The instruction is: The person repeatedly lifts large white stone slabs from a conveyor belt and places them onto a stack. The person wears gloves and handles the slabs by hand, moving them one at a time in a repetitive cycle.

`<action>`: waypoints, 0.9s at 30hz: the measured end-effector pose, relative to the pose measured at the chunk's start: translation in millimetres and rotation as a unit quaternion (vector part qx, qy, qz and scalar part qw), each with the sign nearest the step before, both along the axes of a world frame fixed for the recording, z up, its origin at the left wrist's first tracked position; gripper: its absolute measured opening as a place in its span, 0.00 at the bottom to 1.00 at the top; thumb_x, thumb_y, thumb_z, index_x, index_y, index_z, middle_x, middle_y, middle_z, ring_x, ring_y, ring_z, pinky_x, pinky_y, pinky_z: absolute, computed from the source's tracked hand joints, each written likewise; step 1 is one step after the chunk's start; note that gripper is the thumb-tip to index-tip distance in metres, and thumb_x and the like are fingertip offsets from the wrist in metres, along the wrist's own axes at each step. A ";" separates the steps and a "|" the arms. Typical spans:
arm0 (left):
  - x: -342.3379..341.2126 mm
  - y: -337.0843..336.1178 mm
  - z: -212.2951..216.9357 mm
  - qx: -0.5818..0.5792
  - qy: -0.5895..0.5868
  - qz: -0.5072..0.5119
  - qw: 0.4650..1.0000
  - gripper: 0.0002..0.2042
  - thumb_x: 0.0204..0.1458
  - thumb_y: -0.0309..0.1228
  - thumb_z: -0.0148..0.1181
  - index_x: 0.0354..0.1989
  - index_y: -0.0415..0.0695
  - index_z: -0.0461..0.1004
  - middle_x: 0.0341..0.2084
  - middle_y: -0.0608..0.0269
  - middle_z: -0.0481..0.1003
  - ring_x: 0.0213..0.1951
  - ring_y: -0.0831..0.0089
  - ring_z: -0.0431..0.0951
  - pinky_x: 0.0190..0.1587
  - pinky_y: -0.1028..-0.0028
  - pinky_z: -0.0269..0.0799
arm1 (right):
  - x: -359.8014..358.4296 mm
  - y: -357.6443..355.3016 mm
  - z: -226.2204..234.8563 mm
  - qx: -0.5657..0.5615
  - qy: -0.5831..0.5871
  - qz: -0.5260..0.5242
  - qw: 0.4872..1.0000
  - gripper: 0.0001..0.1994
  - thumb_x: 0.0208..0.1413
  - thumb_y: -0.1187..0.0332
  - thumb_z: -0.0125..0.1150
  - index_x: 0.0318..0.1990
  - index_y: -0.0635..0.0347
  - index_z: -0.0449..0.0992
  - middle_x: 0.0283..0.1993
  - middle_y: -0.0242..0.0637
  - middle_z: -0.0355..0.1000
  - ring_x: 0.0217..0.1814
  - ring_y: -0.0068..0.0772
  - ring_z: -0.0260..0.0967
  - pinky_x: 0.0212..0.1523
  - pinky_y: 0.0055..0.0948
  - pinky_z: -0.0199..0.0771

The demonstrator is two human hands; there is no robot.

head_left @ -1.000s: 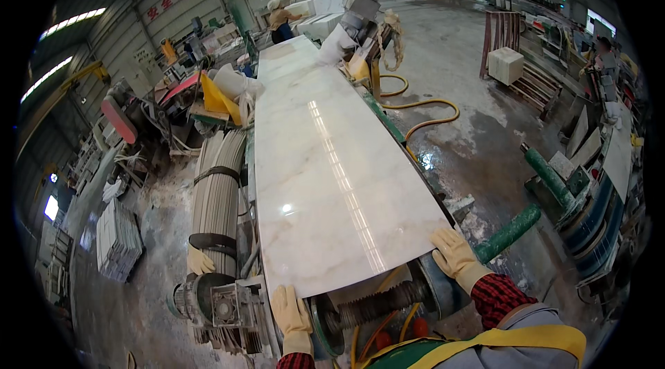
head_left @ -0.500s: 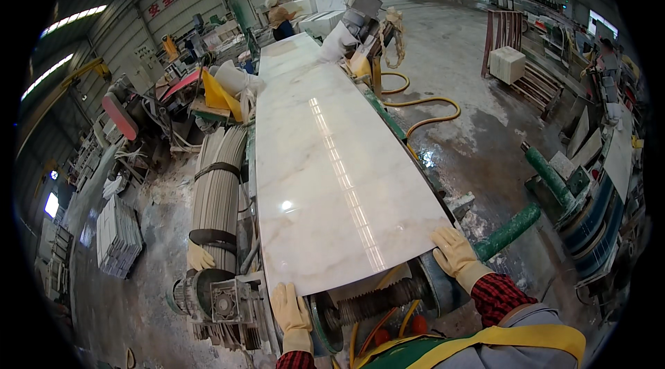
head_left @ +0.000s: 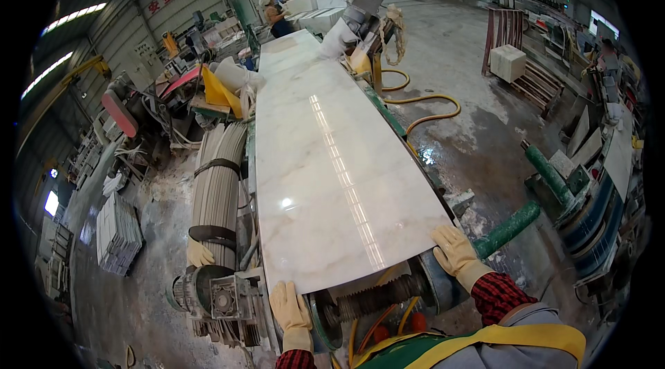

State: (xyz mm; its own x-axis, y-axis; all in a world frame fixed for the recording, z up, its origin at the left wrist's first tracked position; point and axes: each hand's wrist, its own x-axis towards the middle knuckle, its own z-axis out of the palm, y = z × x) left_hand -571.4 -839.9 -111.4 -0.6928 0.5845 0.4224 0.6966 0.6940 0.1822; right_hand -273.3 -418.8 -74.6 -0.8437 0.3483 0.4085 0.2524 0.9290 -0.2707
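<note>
A long, glossy, cream-white stone slab (head_left: 325, 161) lies flat on a machine bed, stretching away from me. Both my hands wear pale yellow work gloves. My left hand (head_left: 291, 313) is at the slab's near left corner, its fingertips over the edge. At the near right corner, my right hand (head_left: 457, 255) has its fingers closed on the edge. Below the near end, between my hands, sits a ribbed dark roller shaft (head_left: 377, 303) with round end discs. The undersides of my fingers are hidden.
A green bar (head_left: 509, 230) juts out right of my right hand. Strapped pale strips (head_left: 218, 189) and a motor (head_left: 225, 300) stand left of the bed, with a loose glove (head_left: 199, 252) there. A yellow hose (head_left: 433, 116) curls over the wet floor. Another person (head_left: 273, 15) stands beyond the slab.
The person beyond the slab has shifted posture slightly. My hands stay at the two near corners, and the slab shows no clear movement.
</note>
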 end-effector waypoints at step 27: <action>10.2 -6.1 2.3 -0.003 0.025 -0.011 1.000 0.24 0.61 0.31 0.63 0.65 0.37 0.72 0.65 0.33 0.73 0.66 0.34 0.70 0.72 0.41 0.58 | 8.7 -8.8 2.5 0.016 0.006 -0.006 1.000 0.21 0.62 0.65 0.64 0.61 0.60 0.75 0.65 0.52 0.74 0.69 0.60 0.69 0.73 0.53 0.67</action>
